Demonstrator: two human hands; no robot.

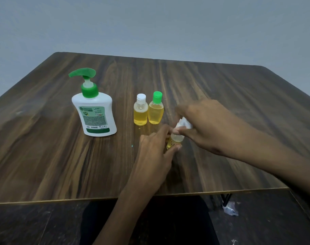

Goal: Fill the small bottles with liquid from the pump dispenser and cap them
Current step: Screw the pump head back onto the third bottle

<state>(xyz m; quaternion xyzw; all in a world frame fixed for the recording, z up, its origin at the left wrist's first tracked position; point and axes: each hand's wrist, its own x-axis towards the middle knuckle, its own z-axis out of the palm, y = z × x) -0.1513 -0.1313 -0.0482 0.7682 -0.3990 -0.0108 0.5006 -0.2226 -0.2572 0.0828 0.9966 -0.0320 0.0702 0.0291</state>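
While two capped bottles (148, 110) hold yellow liquid, both hands' fingers (175, 149) grip a third (174, 141).

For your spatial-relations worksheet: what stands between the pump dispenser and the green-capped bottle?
In the head view, the white-capped bottle stands between the pump dispenser and the green-capped bottle, right beside the latter.

single head-worn view, wide-angle, looking forward and down from above the near edge of the wooden table (221, 85). near table edge runs across the lower third, far edge and a plain grey wall (150, 23) fill the top. both forearms enter from the bottom and right, so the hands sit close to the lens, centre-right. pump dispenser (94, 110) sits mid-distance, left of centre. floor shows under the table edge. straight lines bow slightly toward the frame borders.
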